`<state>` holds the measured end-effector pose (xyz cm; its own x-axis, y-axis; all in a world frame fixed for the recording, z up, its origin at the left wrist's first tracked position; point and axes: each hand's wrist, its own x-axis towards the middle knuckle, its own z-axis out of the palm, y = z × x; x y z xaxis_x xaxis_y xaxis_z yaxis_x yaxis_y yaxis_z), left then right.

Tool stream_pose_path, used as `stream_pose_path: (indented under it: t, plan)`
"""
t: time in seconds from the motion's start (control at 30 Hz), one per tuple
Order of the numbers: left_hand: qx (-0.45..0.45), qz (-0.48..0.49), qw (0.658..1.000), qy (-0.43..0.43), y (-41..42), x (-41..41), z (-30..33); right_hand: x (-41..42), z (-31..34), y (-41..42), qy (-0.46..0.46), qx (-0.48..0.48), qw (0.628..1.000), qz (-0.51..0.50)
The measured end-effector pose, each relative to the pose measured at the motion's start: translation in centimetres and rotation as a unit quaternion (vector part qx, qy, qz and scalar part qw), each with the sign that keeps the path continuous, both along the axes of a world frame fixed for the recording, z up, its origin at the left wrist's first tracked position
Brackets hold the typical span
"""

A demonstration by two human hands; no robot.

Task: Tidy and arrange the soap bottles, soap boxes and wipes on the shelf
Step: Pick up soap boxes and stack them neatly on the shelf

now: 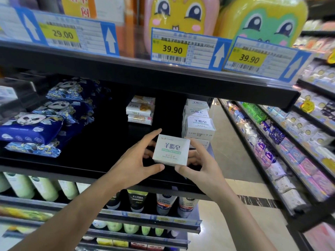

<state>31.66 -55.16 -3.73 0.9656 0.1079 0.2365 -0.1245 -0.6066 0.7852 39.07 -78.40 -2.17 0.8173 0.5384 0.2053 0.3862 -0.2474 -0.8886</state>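
A white soap box (170,151) with green lettering is held above the front of the black shelf (87,169). My left hand (135,160) grips its left side, thumb under the bottom edge. My right hand (198,165) grips its right side. Behind it, at the shelf's right end, stands a stack of the same white soap boxes (198,122). A smaller stack of white-and-yellow soap packs (140,110) sits further back in the middle. Dark blue wipe packs (45,120) with a panda print lie piled at the left.
The upper shelf edge (163,71) with price tags hangs just above. Cartoon-faced bottles (178,15) stand on it. Below are pale green bottles (45,189) and dark tubes (163,203). An aisle floor (233,160) and another shelving unit (293,145) lie to the right.
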Motion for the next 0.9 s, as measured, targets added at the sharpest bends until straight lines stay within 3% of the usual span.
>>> stream_pose_path:
  t: [0.53,0.9]
  plan:
    - [0.034,-0.013,0.999,0.002,-0.03,-0.03,-0.02,0.21,-0.35,-0.10,0.015,0.016,1.000,-0.010]
    - [-0.093,-0.010,0.996,-0.014,0.17,-0.15,0.31,0.07,-0.01,0.45,-0.001,0.021,1.000,-0.013]
